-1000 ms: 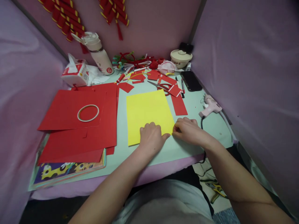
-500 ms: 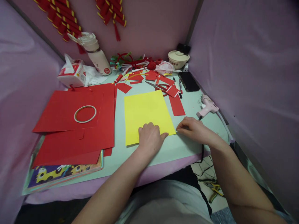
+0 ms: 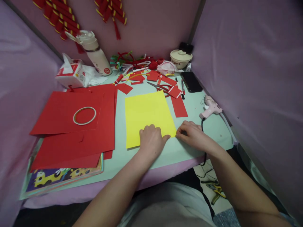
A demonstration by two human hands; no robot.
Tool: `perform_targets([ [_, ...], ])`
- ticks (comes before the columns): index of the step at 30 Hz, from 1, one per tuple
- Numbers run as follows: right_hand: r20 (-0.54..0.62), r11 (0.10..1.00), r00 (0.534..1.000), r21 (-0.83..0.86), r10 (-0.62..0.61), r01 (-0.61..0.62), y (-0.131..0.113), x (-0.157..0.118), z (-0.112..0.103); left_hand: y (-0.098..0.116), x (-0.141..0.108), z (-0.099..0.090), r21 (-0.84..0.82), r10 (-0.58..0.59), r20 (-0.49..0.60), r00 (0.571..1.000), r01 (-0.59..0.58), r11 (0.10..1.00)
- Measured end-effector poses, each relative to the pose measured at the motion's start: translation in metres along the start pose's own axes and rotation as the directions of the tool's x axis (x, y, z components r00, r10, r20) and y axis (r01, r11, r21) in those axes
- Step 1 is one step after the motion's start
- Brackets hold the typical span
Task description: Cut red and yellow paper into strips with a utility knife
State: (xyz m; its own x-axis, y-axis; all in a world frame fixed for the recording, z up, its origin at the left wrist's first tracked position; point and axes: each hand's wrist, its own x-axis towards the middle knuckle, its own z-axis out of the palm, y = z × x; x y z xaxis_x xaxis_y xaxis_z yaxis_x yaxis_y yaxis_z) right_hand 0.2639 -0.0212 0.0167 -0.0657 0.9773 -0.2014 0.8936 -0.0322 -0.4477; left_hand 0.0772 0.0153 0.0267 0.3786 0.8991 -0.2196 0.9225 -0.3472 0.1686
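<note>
A yellow sheet (image 3: pixel 148 110) lies on the pale green table cover (image 3: pixel 120 164) in front of me. My left hand (image 3: pixel 152 138) rests on its lower edge, fingers curled under and thumb stretched out to the right. At the sheet's lower right corner, my right hand (image 3: pixel 190 134) pinches the corner between thumb and fingertips. Left of the yellow sheet are large red sheets (image 3: pixel 94 142) with a white tape ring (image 3: pixel 84 115) on top. Scissors (image 3: pixel 161 87) and small red paper pieces (image 3: pixel 179 107) lie behind and to the right.
A pink glue gun (image 3: pixel 210 107) and a black phone (image 3: pixel 191 82) sit at the right. Along the back are a tissue box (image 3: pixel 72 74), a white bottle (image 3: pixel 98 56), pipe cleaners (image 3: pixel 132 61) and a lidded bowl (image 3: pixel 181 59). Picture books (image 3: pixel 61 179) lie under the red sheets.
My right hand has moved slightly left and down onto the sheet's corner, and its fingers have closed there. My left hand stays on the sheet.
</note>
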Motion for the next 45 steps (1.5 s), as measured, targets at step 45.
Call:
perform_targets([
  [45, -0.413, 0.912, 0.816, -0.248, -0.405, 0.327, -0.018, -0.051, 0.062, 0.0, 0.0, 0.003, 0.001, 0.019, -0.026, 0.999, -0.019, 1.0],
])
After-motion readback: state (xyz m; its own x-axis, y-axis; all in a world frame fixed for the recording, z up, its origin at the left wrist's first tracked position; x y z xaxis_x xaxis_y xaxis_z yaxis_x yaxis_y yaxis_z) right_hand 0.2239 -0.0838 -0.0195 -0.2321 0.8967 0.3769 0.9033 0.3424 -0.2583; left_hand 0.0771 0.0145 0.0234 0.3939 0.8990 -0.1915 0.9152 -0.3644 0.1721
